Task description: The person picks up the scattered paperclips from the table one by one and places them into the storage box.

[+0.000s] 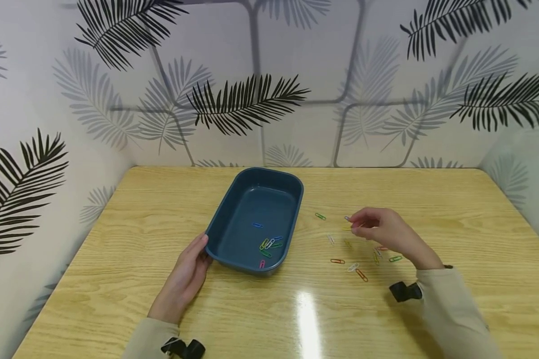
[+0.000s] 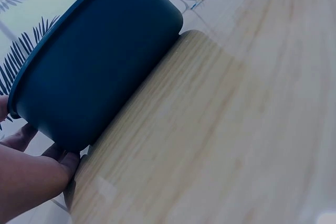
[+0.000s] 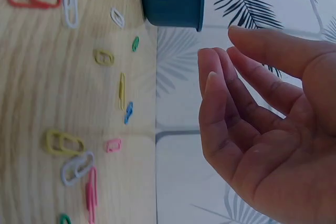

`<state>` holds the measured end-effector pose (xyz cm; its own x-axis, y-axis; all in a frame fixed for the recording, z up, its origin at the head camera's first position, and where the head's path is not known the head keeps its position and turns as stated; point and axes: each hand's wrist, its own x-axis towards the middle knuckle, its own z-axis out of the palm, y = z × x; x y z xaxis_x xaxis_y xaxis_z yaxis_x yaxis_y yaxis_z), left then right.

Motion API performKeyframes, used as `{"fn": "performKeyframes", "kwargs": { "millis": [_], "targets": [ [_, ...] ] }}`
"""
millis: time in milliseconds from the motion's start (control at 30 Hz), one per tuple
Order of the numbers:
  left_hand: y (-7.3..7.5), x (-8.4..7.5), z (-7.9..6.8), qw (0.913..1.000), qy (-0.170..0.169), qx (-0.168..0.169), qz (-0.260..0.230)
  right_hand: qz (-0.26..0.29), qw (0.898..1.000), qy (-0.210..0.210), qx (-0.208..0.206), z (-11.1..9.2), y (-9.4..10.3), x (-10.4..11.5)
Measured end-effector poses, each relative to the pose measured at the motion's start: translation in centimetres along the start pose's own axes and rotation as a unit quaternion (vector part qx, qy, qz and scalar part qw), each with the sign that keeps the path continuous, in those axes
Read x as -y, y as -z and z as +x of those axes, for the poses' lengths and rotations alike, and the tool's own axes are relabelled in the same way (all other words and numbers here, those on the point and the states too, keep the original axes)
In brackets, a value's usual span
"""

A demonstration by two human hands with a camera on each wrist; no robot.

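A dark blue plastic bin (image 1: 247, 199) sits left of the table's middle, with several coloured paper clips (image 1: 270, 244) at its near right end. My left hand (image 1: 186, 279) grips its near left corner; in the left wrist view the thumb is at the rim and the fingers (image 2: 65, 163) reach under the bottom. My right hand (image 1: 388, 234) hovers over the loose clips right of the bin. Its fingers (image 3: 215, 114) are loosely bent, thumb apart from them, nothing between. Closest to those fingertips lie a yellow paper clip (image 1: 347, 228) and a blue one (image 3: 128, 113).
Around the right hand more clips are scattered on the wooden table (image 1: 476, 214): a green clip (image 1: 320, 216) nearer the bin, a red clip (image 1: 337, 261) and a white clip (image 1: 353, 268) toward me. A leaf-patterned wall (image 1: 296, 134) rises behind the table's far edge.
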<state>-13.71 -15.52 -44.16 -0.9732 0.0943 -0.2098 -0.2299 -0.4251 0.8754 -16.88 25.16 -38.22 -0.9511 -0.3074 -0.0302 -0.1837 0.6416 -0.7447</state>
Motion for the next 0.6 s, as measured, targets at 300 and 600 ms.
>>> {"fn": "performKeyframes", "kwargs": {
  "millis": [300,600],
  "targets": [
    [0.0,0.0,0.0,1.0000,0.002,0.001,0.007,-0.042,0.999,0.000,-0.005,-0.7,1.4,-1.2],
    [0.1,0.0,0.1,1.0000,0.004,0.002,0.008,-0.067,0.997,-0.001,0.029,-2.3,2.7,-4.0]
  ]
}}
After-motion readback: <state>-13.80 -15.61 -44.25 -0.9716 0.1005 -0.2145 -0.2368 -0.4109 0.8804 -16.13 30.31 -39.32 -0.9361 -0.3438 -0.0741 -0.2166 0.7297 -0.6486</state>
